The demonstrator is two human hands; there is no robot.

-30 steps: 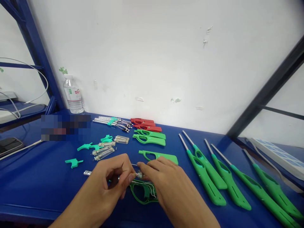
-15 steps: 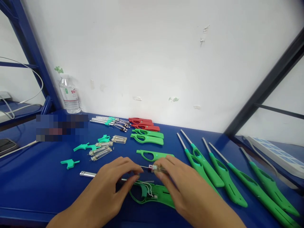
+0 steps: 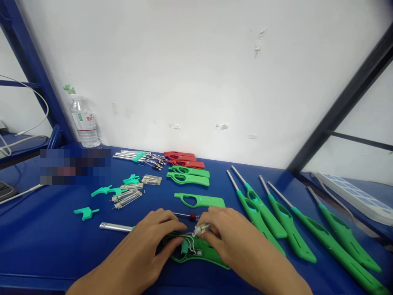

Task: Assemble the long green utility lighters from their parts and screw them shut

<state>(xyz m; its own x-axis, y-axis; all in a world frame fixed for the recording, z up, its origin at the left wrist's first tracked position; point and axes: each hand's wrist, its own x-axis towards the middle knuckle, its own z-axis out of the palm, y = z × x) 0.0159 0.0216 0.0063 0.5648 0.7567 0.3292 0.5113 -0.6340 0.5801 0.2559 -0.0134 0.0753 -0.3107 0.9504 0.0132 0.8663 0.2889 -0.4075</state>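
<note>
My right hand (image 3: 229, 233) pinches a clear gas tank (image 3: 202, 228) with a white nozzle just above the open green lighter shell (image 3: 211, 255). White wires (image 3: 190, 242) and a teal trigger (image 3: 184, 247) lie inside that shell. My left hand (image 3: 156, 235) closes its thumb and fingers around the front of the shell, where the metal tube (image 3: 115, 227) sticks out to the left; the exact grip is partly hidden. Just behind both hands lies a thin screwdriver (image 3: 184, 215) with a red collar, its right end hidden by my right hand.
Teal triggers (image 3: 86, 212), clear gas tanks (image 3: 128, 199) and metal tubes with wires (image 3: 132, 156) lie at left. Green shell halves (image 3: 201, 200) and red ones (image 3: 184, 158) are behind. Several assembled lighters (image 3: 288, 227) lie right. A water bottle (image 3: 86, 125) stands by the wall.
My right hand has brought the gas tank down and nearer to the open shell, tilting it. The screwdriver's red collar now shows apart from the tank. The view has shifted slightly.
</note>
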